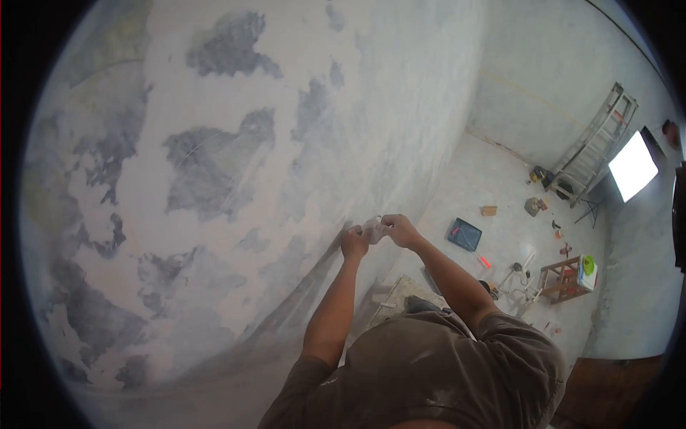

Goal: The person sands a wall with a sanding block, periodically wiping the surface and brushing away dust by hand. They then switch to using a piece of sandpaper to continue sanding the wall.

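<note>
Between my two hands is a small pale, creased sheet (374,229), held up close to the patchy wall (221,168). My left hand (355,242) pinches its left edge with curled fingers. On the other side, my right hand (401,230) grips the sheet near its upper right corner, fingers bent. The wall carries grey and whitish patches of filler and worn paint. A shadow of my arms falls on it just left of my left hand.
Far below on the floor lie a blue paint tray (464,234), a red-handled tool (485,262) and scattered tools. A wooden stool (562,279) stands to the right, and a ladder (593,139) leans at the far wall near a bright lamp (633,166). Below me shows a dusty platform (400,293).
</note>
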A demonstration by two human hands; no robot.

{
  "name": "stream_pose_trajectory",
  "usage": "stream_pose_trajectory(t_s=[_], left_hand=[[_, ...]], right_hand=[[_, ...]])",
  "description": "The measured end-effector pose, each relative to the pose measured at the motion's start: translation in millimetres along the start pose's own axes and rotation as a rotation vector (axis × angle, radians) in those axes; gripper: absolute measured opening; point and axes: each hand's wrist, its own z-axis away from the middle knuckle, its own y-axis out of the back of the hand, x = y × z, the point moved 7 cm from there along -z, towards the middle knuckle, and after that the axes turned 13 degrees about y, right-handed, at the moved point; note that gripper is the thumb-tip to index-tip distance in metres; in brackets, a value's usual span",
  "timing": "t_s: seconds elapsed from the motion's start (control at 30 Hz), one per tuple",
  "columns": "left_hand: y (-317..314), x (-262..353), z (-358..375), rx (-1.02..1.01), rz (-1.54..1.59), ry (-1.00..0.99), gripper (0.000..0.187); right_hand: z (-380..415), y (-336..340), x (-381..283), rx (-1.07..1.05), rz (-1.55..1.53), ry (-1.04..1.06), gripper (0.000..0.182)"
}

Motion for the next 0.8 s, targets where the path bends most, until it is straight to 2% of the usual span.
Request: stream_pose_trajectory(t_s=[0.03, 0.07, 0.1, 0.13, 0.17, 0.2, 0.27, 0.3, 0.33, 0.37, 0.4, 0.47, 0.5, 0.53, 0.6, 0.63, 0.67, 0.73, 0.77, 0.8], left_hand=[[1, -1, -3, -0.073, 0.005, 0.002, 0.043], [3, 1, -4, -0.07, 0.008, 0.008, 0.043], [3, 14, -3, -0.086, 0.08, -0.06, 0.042], [-6, 13, -3, -0.106, 0.145, -0.127, 0.041], [-14, 2, -6, 0.124, -0.001, -0.22, 0.04], [-9, 0, -3, 0.121, -0.002, -0.219, 0.04], [-15, -11, -5, -0.094, 0.03, 0.029, 0.041], [-18, -8, 0, -0.104, 0.036, 0.027, 0.041], [-15, 2, 6, -0.105, 0.17, -0.068, 0.042], [-8, 9, 9, -0.102, 0.297, -0.164, 0.044], [-11, 1, 8, -0.104, 0.292, -0.168, 0.044], [-24, -29, 7, 0.027, 0.123, -0.031, 0.044], [-24, -22, 4, -0.079, 0.058, 0.02, 0.042], [-21, -12, 10, -0.084, 0.06, 0.022, 0.042], [-15, 11, 21, -0.2, 0.54, -0.04, 0.036], [-21, 1, 17, 0.074, 0.469, -0.061, 0.03], [-35, -17, 16, 0.072, 0.467, -0.057, 0.03], [-27, -5, 29, -0.091, 0.347, -0.019, 0.031], [-30, -8, 32, -0.212, 0.523, 0.156, 0.033], [-40, -18, 43, -0.328, 0.696, 0.33, 0.034]], right_hand=[[0, -6, 0, -0.015, 0.0, 0.003, 0.021], [2, -2, 8, 0.029, 0.147, -0.112, 0.021], [3, 4, 19, 0.081, 0.297, -0.227, 0.021], [2, -2, 24, 0.085, 0.292, -0.23, 0.021], [-1, -11, 22, 0.099, 0.218, -0.102, 0.023], [-3, -14, 9, 0.113, 0.15, 0.03, 0.025], [2, -13, 2, 0.067, 0.085, 0.027, 0.024], [8, -7, 17, 0.098, 0.22, -0.098, 0.025], [15, 2, 31, 0.129, 0.351, -0.222, 0.026], [12, 0, 38, 0.081, 0.322, -0.2, 0.027], [11, -2, 36, 0.086, 0.318, -0.201, 0.027], [8, -15, 17, -0.019, 0.157, 0.061, 0.028], [15, -9, 38, 0.077, 0.236, -0.027, 0.028], [22, -7, 43, 0.075, 0.238, -0.033, 0.028], [40, 0, 76, 0.208, 0.005, -0.386, 0.033], [39, -8, 77, 0.161, -0.26, -0.418, 0.034], [43, -10, 75, 0.159, -0.262, -0.421, 0.034], [44, -19, 53, 0.298, -0.916, -0.31, 0.054], [43, -18, 47, 0.285, -0.915, -0.296, 0.054], [48, -23, 49, 0.272, -0.893, -0.33, 0.064]])
